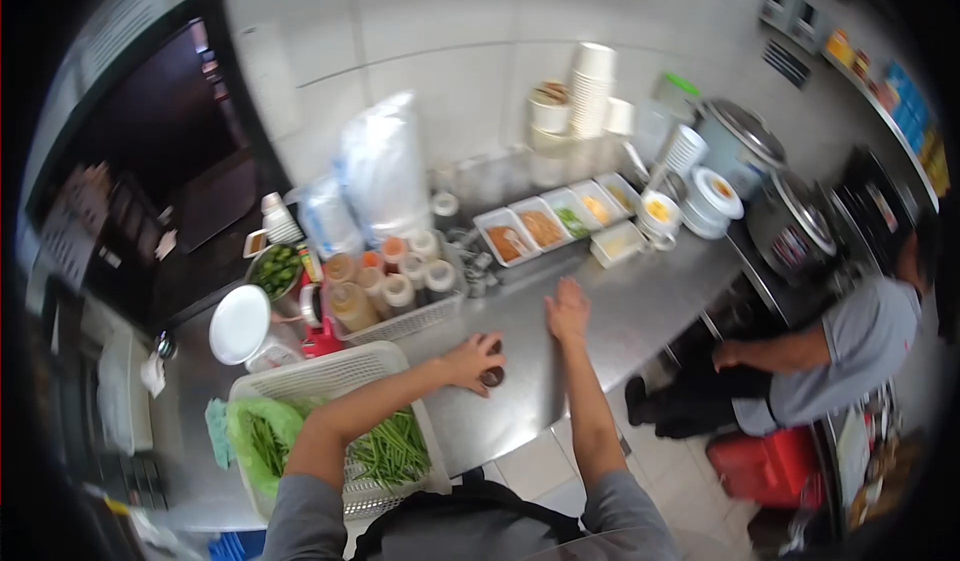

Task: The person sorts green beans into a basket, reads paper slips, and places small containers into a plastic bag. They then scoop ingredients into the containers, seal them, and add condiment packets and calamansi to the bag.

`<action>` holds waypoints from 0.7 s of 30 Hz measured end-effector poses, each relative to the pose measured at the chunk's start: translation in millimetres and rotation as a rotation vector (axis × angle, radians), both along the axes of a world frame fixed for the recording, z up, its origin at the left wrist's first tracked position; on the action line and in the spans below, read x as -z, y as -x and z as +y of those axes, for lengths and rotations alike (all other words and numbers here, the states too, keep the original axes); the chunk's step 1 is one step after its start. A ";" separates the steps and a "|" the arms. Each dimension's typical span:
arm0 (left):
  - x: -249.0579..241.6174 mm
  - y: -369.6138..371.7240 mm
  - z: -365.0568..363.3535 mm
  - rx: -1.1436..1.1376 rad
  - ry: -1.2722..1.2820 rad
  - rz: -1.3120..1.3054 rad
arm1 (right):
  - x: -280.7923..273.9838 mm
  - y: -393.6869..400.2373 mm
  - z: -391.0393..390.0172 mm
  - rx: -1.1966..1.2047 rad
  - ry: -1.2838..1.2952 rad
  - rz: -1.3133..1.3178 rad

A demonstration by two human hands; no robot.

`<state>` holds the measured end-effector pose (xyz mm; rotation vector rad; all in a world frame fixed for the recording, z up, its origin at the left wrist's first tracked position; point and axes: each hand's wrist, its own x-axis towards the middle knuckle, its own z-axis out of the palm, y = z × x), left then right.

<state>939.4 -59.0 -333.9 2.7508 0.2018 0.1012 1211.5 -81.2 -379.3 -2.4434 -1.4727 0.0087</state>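
On the steel counter, my left hand [474,363] is closed round a small dark round object [492,375], seen only in part between the fingers. My right hand [568,311] rests on the counter [520,326] to its right, fingers stretched forward and nothing visible in it. Below my left forearm stands a white basket [436,451] with long green vegetables [395,449] and a green plastic bag [262,441]. Beyond my hands, a row of white containers [525,251] holds orange, green and yellow foods.
Squeeze bottles [398,291] fill a basket at the left, near a white lid [240,325]. Stacked cups [592,91] and cookers [790,223] stand farther back and right. A person in a grey shirt [845,346] is at the right, beside a red bin [765,466].
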 end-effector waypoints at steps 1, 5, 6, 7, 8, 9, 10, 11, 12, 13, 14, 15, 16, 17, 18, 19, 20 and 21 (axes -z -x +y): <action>-5.7 0.5 0.8 -0.013 -0.027 0.030 | 11.4 -10.2 -6.4 0.086 -0.038 0.000; -55.4 3.7 -14.0 -0.062 -0.131 0.213 | 18.9 -42.8 -95.6 0.298 -0.121 -0.082; -72.3 4.0 -18.0 -0.071 -0.150 0.236 | 35.5 -61.9 -127.6 0.333 -0.156 -0.089; -89.1 6.2 -18.8 -0.074 -0.170 0.255 | 20.5 -57.8 -158.9 0.503 0.022 -0.123; -105.4 11.8 -14.9 -0.092 -0.230 0.073 | 1.5 -60.1 -194.9 0.584 -0.095 0.084; -122.8 18.4 -7.1 -0.104 -0.291 -0.111 | 27.9 -72.1 -235.5 0.788 -0.212 0.216; -141.6 24.7 3.2 -0.111 -0.351 -0.296 | 108.8 -107.9 -285.5 0.790 -0.021 0.172; -168.4 30.6 20.8 -0.228 -0.346 -0.256 | 49.0 -55.8 -314.6 0.835 -0.100 0.456; -193.8 37.9 43.9 -0.342 -0.338 -0.217 | 91.6 -58.6 -365.5 0.750 0.130 0.362; -205.2 55.2 66.6 -0.503 -0.344 -0.463 | 178.9 -75.6 -427.2 0.659 0.253 0.444; -201.6 72.8 109.4 -0.595 -0.496 -0.606 | 192.6 -40.8 -458.6 0.678 0.359 0.537; -210.9 93.7 136.8 -0.699 -0.616 -0.693 | 190.7 -1.6 -466.9 0.726 0.410 0.632; -205.4 110.2 175.3 -0.836 -0.842 -0.733 | 192.6 34.6 -475.3 0.760 0.444 0.723; -209.8 127.2 190.3 -1.048 -0.866 -0.632 | 194.0 60.8 -480.4 0.782 0.446 0.787; -197.7 145.0 216.6 -1.184 -0.958 -0.516 | 194.8 84.0 -482.8 0.793 0.436 0.844; -196.2 159.5 228.7 -1.239 -0.847 -0.367 | 194.9 103.4 -482.7 0.800 0.419 0.892; -197.3 169.9 238.5 -1.287 -0.738 -0.221 | 194.0 119.9 -484.0 0.808 0.395 0.930; -201.9 178.9 246.6 -1.276 -0.719 -0.196 | 192.9 132.7 -483.8 0.818 0.366 0.962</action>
